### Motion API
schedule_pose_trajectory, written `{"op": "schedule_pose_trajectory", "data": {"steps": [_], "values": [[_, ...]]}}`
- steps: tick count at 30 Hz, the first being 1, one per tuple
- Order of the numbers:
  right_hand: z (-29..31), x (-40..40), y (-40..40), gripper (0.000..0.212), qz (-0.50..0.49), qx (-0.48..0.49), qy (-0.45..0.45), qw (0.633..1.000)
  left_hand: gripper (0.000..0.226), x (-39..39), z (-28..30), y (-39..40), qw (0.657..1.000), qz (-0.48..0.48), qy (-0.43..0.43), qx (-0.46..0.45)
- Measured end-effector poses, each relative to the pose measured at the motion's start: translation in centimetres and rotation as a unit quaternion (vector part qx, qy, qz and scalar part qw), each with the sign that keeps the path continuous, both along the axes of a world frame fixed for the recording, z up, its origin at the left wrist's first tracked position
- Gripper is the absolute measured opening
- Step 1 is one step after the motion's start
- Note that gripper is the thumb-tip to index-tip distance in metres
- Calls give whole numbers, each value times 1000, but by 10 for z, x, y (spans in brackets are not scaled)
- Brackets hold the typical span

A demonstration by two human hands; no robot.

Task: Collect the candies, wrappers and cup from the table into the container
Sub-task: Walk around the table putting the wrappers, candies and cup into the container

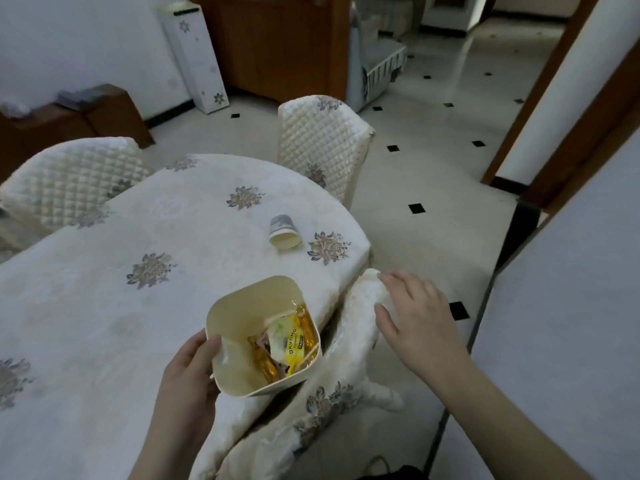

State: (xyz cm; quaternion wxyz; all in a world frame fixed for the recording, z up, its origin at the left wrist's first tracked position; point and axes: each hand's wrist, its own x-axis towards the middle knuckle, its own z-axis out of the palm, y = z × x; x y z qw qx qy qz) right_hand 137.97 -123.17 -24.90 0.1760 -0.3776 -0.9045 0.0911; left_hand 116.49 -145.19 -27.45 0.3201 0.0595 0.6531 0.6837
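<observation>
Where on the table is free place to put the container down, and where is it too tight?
Bare cloth lies left of the container, between the left hand and the flower print, and across the table's middle behind it. It is tighter on the right: the tipped cup lies near that edge, and the right hand hovers over the chair back.

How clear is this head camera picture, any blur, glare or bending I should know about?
Head view: dim, flat indoor light with a bluish cast; wide-angle bending curves the door frame and tablecloth edge; the far room is soft and smeared; a pale sheen streaks the tiled floor; the paper cup and candies in the container stay fairly legible.
</observation>
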Motion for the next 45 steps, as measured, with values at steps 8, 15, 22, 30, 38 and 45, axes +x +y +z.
{"op": "schedule_pose_trajectory", "data": {"steps": [8, 15, 22, 30, 38, 45], "values": [[-6, 16, 24, 60, -52, -20, -27, 998, 19, -4, 7, 66, 998, -71, 1, -2], [-9, 35, 53, 56, -123, -17, -35, 992, 18, -15, 14, 129, 991, -126, 31, -8], [-18, 53, 85, 56, -182, -25, -42, 982, 19, -31, 18, 180, 988, -144, 54, -10], [-16, 43, 131, 58, -181, -55, -14, 982, 21, -13, 33, 233, 982, -176, 62, 13], [-15, 43, 174, 61, -171, -42, -66, 982, 21, -7, 29, 260, 977, -204, 55, 27], [-18, 44, 222, 58, -161, -19, -93, 982, 24, -14, 14, 326, 971, -231, 62, 19]]}}
